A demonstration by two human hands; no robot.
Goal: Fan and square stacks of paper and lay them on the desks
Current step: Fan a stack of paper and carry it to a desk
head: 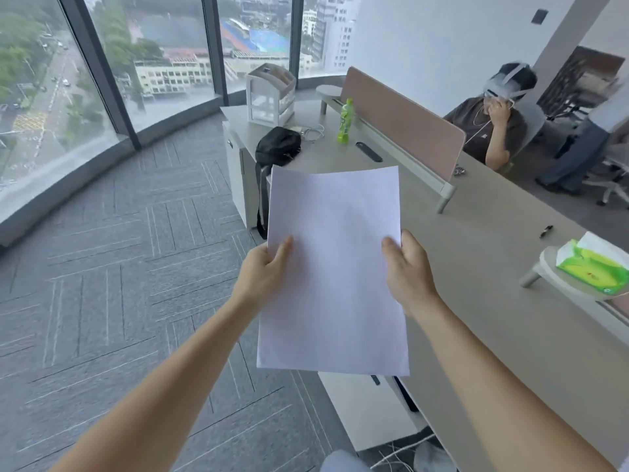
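A white stack of paper (335,267) is held up in the air in front of me, over the left edge of the long beige desk (476,253). My left hand (263,274) grips the stack's left edge with the thumb on top. On the right edge, my right hand (408,270) holds it the same way. The sheets look flush and hang slightly curved, with the top edge away from me.
On the desk stand a black bag (277,146), a green bottle (345,121), a white drawer organiser (270,93) and a pink divider panel (405,126). A green tissue pack (594,264) lies on a riser at right. A person with a headset (493,124) sits behind the divider. Windows curve at left.
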